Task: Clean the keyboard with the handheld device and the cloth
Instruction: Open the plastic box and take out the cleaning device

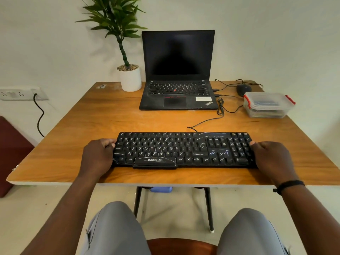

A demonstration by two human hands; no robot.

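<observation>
A black wired keyboard (184, 150) streaked with white marks lies flat near the front edge of the wooden table (110, 122). My left hand (97, 155) grips its left end, fingers curled round the edge. My right hand (270, 157) grips its right end the same way. Its cable runs back toward the laptop. No cloth or handheld cleaning device shows in the open.
An open black laptop (177, 70) stands at the back centre, a potted plant (128, 76) to its left. A black mouse (243, 89) and a clear lidded box with red clips (266, 104) sit back right. Cables trail between laptop and keyboard. A wall socket (20, 92) is at left.
</observation>
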